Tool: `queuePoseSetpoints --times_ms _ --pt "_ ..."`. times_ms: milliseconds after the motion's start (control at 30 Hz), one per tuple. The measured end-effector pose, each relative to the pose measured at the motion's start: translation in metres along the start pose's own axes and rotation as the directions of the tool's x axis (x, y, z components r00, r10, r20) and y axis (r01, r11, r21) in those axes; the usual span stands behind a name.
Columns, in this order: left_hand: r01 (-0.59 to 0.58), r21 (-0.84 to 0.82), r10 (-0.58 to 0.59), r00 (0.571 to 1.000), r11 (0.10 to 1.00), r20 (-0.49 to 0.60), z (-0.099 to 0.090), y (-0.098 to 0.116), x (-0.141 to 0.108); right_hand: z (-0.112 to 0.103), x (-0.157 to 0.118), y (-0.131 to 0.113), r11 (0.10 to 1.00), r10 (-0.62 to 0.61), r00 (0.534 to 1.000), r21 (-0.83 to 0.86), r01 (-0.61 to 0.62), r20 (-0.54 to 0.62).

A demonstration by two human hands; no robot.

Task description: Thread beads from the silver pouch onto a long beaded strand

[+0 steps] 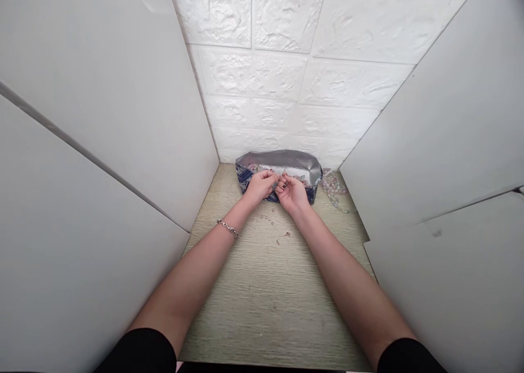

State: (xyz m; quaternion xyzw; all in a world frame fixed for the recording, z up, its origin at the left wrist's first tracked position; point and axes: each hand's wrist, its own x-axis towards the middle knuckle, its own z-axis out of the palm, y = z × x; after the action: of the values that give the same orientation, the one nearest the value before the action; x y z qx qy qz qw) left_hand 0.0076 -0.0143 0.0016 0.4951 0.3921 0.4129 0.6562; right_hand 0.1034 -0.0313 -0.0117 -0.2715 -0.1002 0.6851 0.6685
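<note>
My left hand (262, 185) and my right hand (292, 191) meet over the front rim of a dark blue bag with a silver lining (286, 157). The fingers of both hands are pinched close together, the left thumb and forefinger nearly touching the right fingertips. What they pinch is too small to make out. Small pinkish and clear beads (302, 179) lie inside the bag, partly hidden behind my hands. Right of the bag, strings of pale pink and greenish beads (333, 184) rest on the tabletop.
A few loose clear beads (273, 223) and small brown scraps (287, 234) lie on the wood-grain tabletop (262, 291). White panels stand close on the left (102, 116) and right (434, 143). A white brick-pattern wall (270, 72) rises behind the bag.
</note>
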Motion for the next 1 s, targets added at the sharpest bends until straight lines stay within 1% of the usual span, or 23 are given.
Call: queuePoseSetpoints --times_ms 167,300,567,700,1000 --pt "-0.004 0.005 0.003 1.000 1.000 0.008 -0.0012 -0.0020 0.0005 -0.0014 0.0016 0.0019 1.000 -0.006 1.000 0.015 0.005 0.016" --pt "-0.017 0.012 0.016 0.999 1.000 0.029 -0.0025 -0.0035 0.0013 -0.0019 0.0009 0.0022 1.000 -0.017 0.999 -0.012 0.017 0.034" --pt "0.005 0.024 -0.007 0.997 1.000 0.070 -0.0058 -0.0044 0.0029 -0.0029 0.0003 0.0004 0.999 0.018 0.997 -0.030 -0.016 0.073" --pt "-0.005 0.021 0.004 0.996 1.000 0.089 -0.0063 -0.0038 0.0029 -0.0037 0.0002 0.0009 0.999 0.023 0.997 -0.046 -0.020 0.076" --pt "0.011 0.032 -0.015 0.994 0.999 0.107 -0.0059 -0.0009 0.0014 -0.0037 -0.0002 0.0022 0.998 0.001 0.997 -0.059 0.004 0.079"
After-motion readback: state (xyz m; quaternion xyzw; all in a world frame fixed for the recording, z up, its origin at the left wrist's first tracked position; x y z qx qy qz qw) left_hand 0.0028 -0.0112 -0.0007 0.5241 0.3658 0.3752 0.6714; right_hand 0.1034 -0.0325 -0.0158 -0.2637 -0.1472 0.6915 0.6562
